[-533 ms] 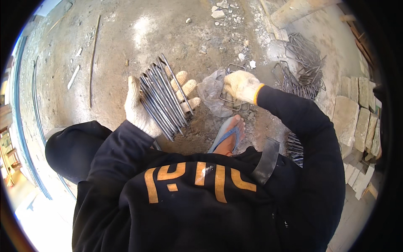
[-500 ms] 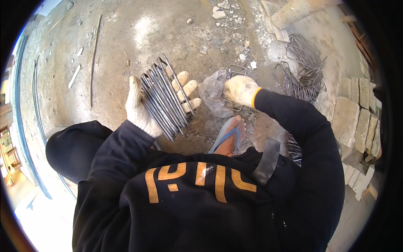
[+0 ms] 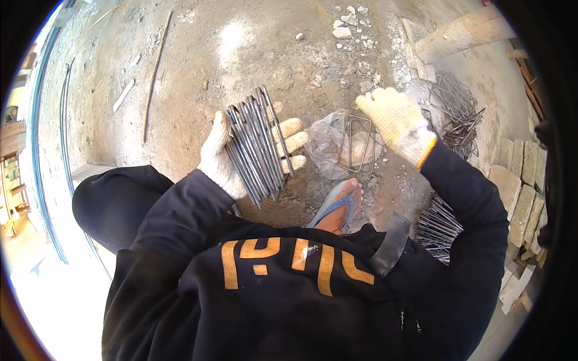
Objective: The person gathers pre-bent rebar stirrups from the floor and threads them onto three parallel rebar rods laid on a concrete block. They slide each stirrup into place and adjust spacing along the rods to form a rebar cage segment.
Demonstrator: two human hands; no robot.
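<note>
A fanned bundle of rectangular steel rebar stirrups point(image 3: 257, 147) rests across the palm of my left hand point(image 3: 220, 159), in a cream knit glove. The thumb lies on one side of the bundle and the fingers stretch out beyond the other. My right hand point(image 3: 394, 120), gloved the same with a yellow cuff edge, is held over the ground, its fingers stretched out and nothing visible in them. Beside it a single rectangular stirrup point(image 3: 351, 143) lies on a crumpled clear plastic bag point(image 3: 325, 141), in front of my sandalled foot point(image 3: 343, 207).
On the right lie a tangled pile of stirrups point(image 3: 460, 111) and stacked stone-like blocks point(image 3: 524, 186). More steel pieces point(image 3: 438, 228) lie beneath my right arm. A thin rod point(image 3: 156, 75) and rubble point(image 3: 342, 32) dot the dirt floor. Long bars point(image 3: 65, 120) run along the left.
My right hand has lifted off the stirrup at the plastic bag and moved right, its fingers straightening. The left hand still holds its bundle. The whole view has shifted slightly.
</note>
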